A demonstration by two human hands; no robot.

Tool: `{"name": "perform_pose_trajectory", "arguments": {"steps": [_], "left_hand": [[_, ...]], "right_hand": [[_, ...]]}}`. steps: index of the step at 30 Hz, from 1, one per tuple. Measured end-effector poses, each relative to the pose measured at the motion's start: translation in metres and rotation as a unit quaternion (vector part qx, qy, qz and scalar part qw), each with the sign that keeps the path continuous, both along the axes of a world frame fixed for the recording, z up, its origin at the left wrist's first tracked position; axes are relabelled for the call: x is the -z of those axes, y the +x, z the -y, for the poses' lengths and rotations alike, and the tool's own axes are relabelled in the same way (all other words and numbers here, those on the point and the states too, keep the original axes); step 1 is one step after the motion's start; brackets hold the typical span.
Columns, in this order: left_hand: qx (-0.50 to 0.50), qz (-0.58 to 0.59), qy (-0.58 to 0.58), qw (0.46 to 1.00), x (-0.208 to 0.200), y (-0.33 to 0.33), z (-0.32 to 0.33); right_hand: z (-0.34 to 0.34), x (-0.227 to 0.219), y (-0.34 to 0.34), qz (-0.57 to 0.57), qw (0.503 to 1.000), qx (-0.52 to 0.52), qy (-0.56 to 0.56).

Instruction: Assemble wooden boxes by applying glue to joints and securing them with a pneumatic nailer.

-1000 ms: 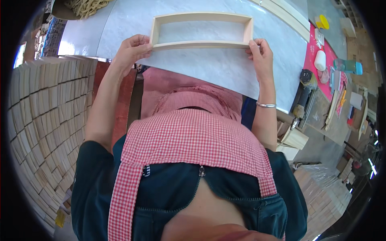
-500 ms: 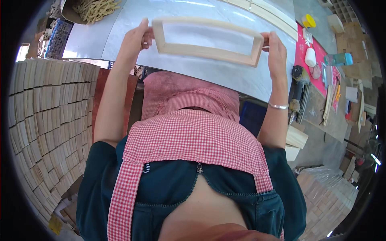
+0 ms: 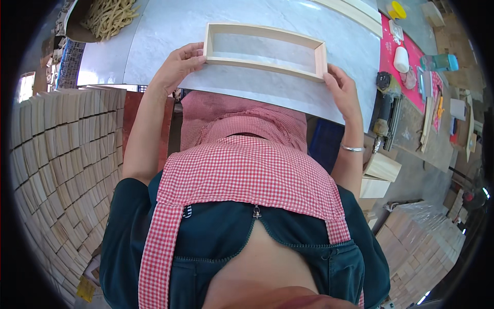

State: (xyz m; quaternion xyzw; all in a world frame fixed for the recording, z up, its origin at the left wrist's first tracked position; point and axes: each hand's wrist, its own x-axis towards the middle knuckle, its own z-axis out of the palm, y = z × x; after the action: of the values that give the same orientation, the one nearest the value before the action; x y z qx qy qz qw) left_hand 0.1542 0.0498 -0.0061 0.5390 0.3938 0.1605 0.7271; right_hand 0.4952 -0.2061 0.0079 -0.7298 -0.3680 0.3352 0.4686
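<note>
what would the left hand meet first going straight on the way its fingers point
The frame, at its left end: the left hand seems to touch it there, though exact contact is hard to judge.

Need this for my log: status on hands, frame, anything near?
Left hand on left end, right hand on right. Wooden frame held over pale tabletop. Wooden strips beyond, apart from it.
</note>
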Motion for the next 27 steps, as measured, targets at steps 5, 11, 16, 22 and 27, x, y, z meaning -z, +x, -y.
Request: {"name": "perform_pose_trajectory", "arguments": {"steps": [5,11,16,22,27], "left_hand": [[-0.010,-0.062,0.003,0.998,-0.012,0.001,0.014],[-0.047,-0.049,-0.038,0.997,-0.028,-0.008,0.037],[-0.152,-0.109,0.056,0.981,-0.028,-0.025,0.094],[-0.205,-0.102,0.109,0.967,-0.006,-0.035,0.096],[-0.238,-0.097,0.045,0.965,-0.005,-0.024,0.107]], "right_hand": [[0.018,0.008,0.005,-0.019,0.999,-0.019,-0.037],[0.017,-0.006,0.004,-0.052,0.996,-0.063,-0.035],[0.028,0.001,0.076,0.181,0.977,0.068,-0.093],[0.060,0.019,0.287,0.474,0.834,0.254,-0.120],[0.013,-0.016,0.134,0.381,0.920,0.075,0.062]]}}
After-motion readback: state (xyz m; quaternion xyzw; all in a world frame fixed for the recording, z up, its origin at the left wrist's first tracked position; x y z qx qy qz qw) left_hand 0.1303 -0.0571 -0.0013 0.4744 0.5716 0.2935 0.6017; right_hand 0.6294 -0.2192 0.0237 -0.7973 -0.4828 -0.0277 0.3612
